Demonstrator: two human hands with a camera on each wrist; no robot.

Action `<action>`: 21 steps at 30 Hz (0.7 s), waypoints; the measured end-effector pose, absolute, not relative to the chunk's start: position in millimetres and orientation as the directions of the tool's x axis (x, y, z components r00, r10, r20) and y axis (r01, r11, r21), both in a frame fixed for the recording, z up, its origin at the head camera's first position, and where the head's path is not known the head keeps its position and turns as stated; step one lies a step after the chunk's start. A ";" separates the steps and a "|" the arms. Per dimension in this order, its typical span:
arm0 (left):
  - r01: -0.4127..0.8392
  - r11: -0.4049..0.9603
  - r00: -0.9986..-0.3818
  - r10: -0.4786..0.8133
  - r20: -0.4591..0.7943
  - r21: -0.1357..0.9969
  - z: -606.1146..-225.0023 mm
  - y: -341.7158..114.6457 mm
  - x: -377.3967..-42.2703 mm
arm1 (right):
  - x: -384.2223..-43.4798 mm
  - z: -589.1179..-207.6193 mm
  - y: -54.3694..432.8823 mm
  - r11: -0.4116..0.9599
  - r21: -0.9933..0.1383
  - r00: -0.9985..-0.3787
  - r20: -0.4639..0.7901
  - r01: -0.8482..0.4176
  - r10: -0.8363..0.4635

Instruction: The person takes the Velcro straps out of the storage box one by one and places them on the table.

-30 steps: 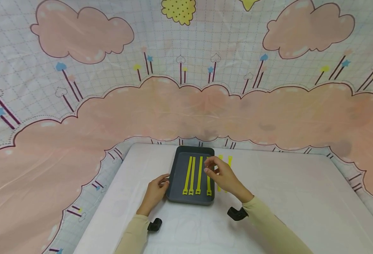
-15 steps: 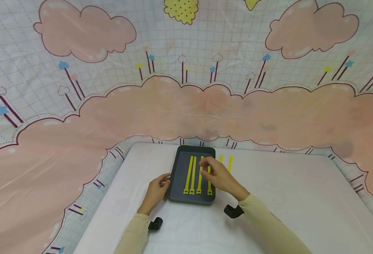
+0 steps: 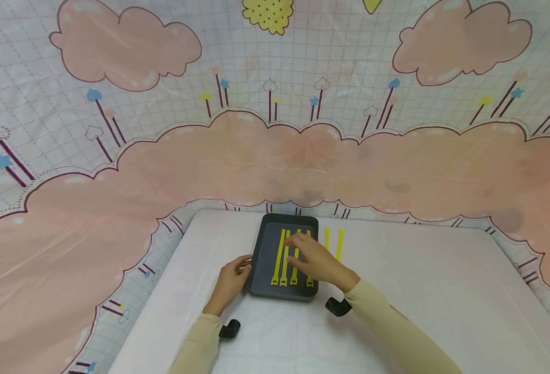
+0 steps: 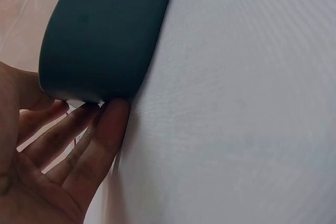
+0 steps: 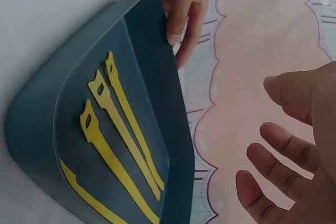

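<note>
A dark grey rectangular tray [image 3: 264, 254] lies on the table, with several yellow hook-and-loop cable ties [image 3: 277, 262] side by side inside it. My left hand [image 3: 228, 280] touches the tray's left side; in the left wrist view its fingertips [image 4: 113, 121] rest against the outer wall. Over the tray hovers my right hand [image 3: 313, 259], partly hiding the ties beneath. Its fingers [image 5: 275, 166] are loosely bent and hold nothing in the right wrist view. There, slotted heads of the ties [image 5: 113, 158] point toward the tray's near wall.
Two more yellow cable ties [image 3: 339, 244] lie on the white table [image 3: 420, 291] just right of the tray. Behind the table hangs a pink and white patterned cloth [image 3: 256, 161]. A black wrist device [image 3: 338, 306] is on the right forearm.
My right hand has moved left across the tray, from its right edge to above the left-hand ties, uncovering more of the loose ties on the table. The left hand stays at the tray.
</note>
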State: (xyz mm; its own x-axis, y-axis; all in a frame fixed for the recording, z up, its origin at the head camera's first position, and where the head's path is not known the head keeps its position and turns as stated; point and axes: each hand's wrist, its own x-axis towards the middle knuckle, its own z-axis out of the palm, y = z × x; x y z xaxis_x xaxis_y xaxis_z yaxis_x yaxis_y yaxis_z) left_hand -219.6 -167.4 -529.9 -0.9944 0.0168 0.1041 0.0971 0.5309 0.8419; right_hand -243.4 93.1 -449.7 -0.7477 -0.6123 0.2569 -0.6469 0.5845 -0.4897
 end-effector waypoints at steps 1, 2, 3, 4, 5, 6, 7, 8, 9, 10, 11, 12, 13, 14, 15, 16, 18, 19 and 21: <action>0.097 0.531 -0.994 0.016 0.104 0.842 -529.7 -167.4 -219.8 | -243.4 -449.4 92.2 0.586 -0.476 -0.740 0.256 -0.656 -0.622; 0.096 0.532 -0.994 0.015 0.104 0.842 -529.6 -167.4 -219.9 | -243.6 -449.2 91.3 0.588 -0.458 -0.733 0.258 -0.666 -0.630; 0.094 0.531 -0.995 0.014 0.102 0.842 -529.5 -167.3 -219.8 | -243.6 -448.8 90.4 0.589 -0.449 -0.729 0.258 -0.672 -0.634; 0.091 0.530 -0.995 0.013 0.100 0.843 -529.5 -167.4 -219.9 | -243.8 -448.4 89.5 0.588 -0.441 -0.724 0.259 -0.678 -0.640; 0.087 0.529 -0.995 0.011 0.095 0.844 -529.5 -167.4 -219.9 | -244.0 -448.2 88.7 0.593 -0.431 -0.722 0.255 -0.680 -0.643; 0.084 0.528 -0.996 0.010 0.093 0.845 -529.6 -167.4 -219.9 | -244.3 -448.0 87.9 0.595 -0.425 -0.720 0.250 -0.682 -0.647; 0.081 0.529 -0.996 0.009 0.090 0.845 -529.9 -167.5 -220.0 | -244.6 -447.6 87.1 0.598 -0.417 -0.718 0.245 -0.684 -0.651; 0.080 0.529 -0.996 0.009 0.089 0.845 -530.0 -167.5 -219.9 | -245.2 -447.5 86.3 0.603 -0.405 -0.716 0.240 -0.687 -0.655; 0.079 0.529 -0.996 0.009 0.088 0.845 -530.2 -167.5 -219.9 | -245.8 -447.4 85.6 0.602 -0.401 -0.713 0.237 -0.691 -0.660; 0.079 0.530 -0.996 0.009 0.088 0.844 -530.5 -167.6 -220.1 | -246.4 -447.6 84.8 0.603 -0.392 -0.709 0.233 -0.694 -0.665; 0.079 0.532 -0.996 0.009 0.088 0.843 -530.6 -167.6 -220.2 | -247.3 -447.9 84.0 0.606 -0.383 -0.707 0.229 -0.697 -0.669; 0.079 0.533 -0.996 0.007 0.088 0.843 -530.8 -167.7 -220.3 | -248.2 -447.9 83.2 0.607 -0.376 -0.705 0.224 -0.700 -0.673; 0.079 0.534 -0.996 0.008 0.089 0.842 -530.9 -167.8 -220.5 | -249.0 -447.9 82.5 0.610 -0.366 -0.702 0.218 -0.703 -0.678; 0.080 0.534 -0.996 0.008 0.090 0.842 -531.0 -167.8 -220.7 | -249.9 -448.0 81.7 0.612 -0.359 -0.700 0.212 -0.705 -0.682; 0.080 0.534 -0.996 0.007 0.090 0.842 -531.3 -167.9 -220.8 | -250.8 -448.0 80.9 0.611 -0.353 -0.696 0.209 -0.709 -0.687; 0.081 0.534 -0.996 0.007 0.091 0.842 -531.3 -167.9 -220.9 | -251.6 -448.0 80.1 0.612 -0.343 -0.693 0.203 -0.712 -0.692; 0.080 0.532 -0.996 0.007 0.090 0.843 -531.5 -168.1 -221.1 | -253.5 -448.1 78.6 0.615 -0.320 -0.685 0.193 -0.721 -0.703; 0.081 0.532 -0.996 0.008 0.091 0.843 -531.8 -168.2 -221.1 | -254.6 -448.4 77.7 0.614 -0.306 -0.679 0.190 -0.727 -0.709; 0.081 0.534 -0.996 0.007 0.092 0.841 -532.2 -168.3 -221.1 | -257.0 -449.7 76.0 0.622 -0.253 -0.668 0.186 -0.741 -0.721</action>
